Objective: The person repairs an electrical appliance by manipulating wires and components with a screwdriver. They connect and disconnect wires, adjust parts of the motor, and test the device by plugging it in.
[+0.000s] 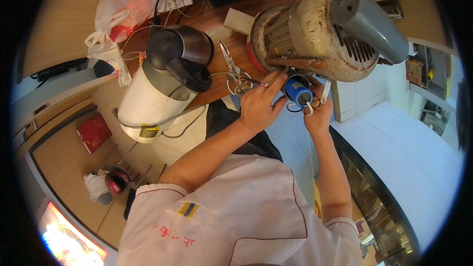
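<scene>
A worn, whitish electric motor (315,29) with a grey cylinder (367,24) on it lies on the wooden table, close beyond my hands. In front of it is a blue cylindrical part (297,90), probably a capacitor, with a white wire bent at its end. It sits inside a dark round cover (287,80). My left hand (261,106) has fingers and thumb about the cover's left side, beside a grey cable. My right hand (319,111) closes on the blue part's right side, and a flat silvery metal piece (325,91) sticks up by its fingers. The right fingertips are partly hidden.
Scissors (228,59) lie left of the motor, near a whitish block (239,21). Farther left are a steel-and-black kettle-like vessel (197,47) and a white cylinder (150,101) with a cable across it. Behind stands a plastic bag (125,5). A white counter (394,138) is at right.
</scene>
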The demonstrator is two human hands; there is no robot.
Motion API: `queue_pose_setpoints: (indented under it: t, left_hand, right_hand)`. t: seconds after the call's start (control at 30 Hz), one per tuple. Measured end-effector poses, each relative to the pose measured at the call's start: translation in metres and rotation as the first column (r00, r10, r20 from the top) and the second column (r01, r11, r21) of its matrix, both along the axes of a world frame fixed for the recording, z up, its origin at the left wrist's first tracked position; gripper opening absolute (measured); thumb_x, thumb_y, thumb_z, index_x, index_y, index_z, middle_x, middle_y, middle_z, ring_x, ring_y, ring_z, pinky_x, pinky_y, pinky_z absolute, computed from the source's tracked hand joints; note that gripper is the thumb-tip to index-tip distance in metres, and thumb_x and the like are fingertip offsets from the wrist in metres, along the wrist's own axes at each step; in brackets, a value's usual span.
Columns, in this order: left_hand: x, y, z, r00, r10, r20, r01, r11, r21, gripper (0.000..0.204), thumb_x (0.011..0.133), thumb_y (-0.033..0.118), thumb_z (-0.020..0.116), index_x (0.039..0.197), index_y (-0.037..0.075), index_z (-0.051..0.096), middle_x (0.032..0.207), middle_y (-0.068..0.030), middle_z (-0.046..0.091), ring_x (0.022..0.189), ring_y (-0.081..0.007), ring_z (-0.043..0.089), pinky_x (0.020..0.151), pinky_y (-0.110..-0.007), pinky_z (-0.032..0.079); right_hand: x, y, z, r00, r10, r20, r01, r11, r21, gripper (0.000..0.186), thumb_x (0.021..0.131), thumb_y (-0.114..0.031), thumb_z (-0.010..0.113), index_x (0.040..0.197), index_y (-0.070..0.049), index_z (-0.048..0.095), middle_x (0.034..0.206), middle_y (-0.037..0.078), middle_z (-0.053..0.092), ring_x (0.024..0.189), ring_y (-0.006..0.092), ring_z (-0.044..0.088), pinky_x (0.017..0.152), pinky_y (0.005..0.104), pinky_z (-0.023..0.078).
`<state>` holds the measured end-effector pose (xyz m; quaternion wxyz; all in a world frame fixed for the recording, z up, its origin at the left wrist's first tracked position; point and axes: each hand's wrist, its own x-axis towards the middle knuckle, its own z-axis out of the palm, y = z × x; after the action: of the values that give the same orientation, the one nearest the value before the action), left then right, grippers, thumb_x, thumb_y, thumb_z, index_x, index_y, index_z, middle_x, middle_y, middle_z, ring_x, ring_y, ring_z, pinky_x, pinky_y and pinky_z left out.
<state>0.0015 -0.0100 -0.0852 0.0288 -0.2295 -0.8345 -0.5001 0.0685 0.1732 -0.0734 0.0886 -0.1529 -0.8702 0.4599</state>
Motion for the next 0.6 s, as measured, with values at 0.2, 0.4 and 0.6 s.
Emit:
queue_pose_setpoints:
  t: [0.2,0.4,0.6]
  left_hand:
    - [0.016,-0.015,-0.022,0.995,0.023,0.097,-0.019,0.999,-0.041,0.025,0.086,0.004,0.072,0.111,0.006,0.069,0.114,-0.0147,0.072,0.089,-0.0358,0.071,0.075,-0.040,0.056]
    - [-0.012,0.009,-0.004,0.929,0.104,0.355,-0.172,0.971,0.165,0.029,0.088,-0.002,0.060,0.114,0.000,0.071,0.111,-0.0194,0.070,0.102,-0.0405,0.068,0.091,-0.042,0.053]
    - [-0.020,0.011,0.002,0.880,0.000,0.475,-0.073,0.988,0.135,0.041,0.085,-0.004,0.057,0.124,-0.001,0.070,0.128,-0.0215,0.067,0.116,-0.0399,0.065,0.102,-0.041,0.051]
  right_hand:
    - [0.003,-0.001,-0.007,0.997,-0.072,-0.031,0.067,0.987,-0.149,0.032,0.089,0.012,0.055,0.117,0.003,0.069,0.121,0.015,0.073,0.108,0.0228,0.068,0.098,0.0333,0.050]
    - [0.004,-0.001,-0.021,0.980,-0.197,-0.018,0.188,0.955,-0.230,0.026,0.094,0.007,0.065,0.119,0.003,0.070,0.110,0.007,0.074,0.101,0.0141,0.067,0.093,0.0284,0.052]
    - [0.009,0.004,-0.035,0.981,-0.188,-0.043,0.175,0.961,-0.212,0.028,0.096,0.009,0.060,0.123,0.002,0.068,0.115,0.008,0.073,0.103,0.0135,0.066,0.093,0.0276,0.051]
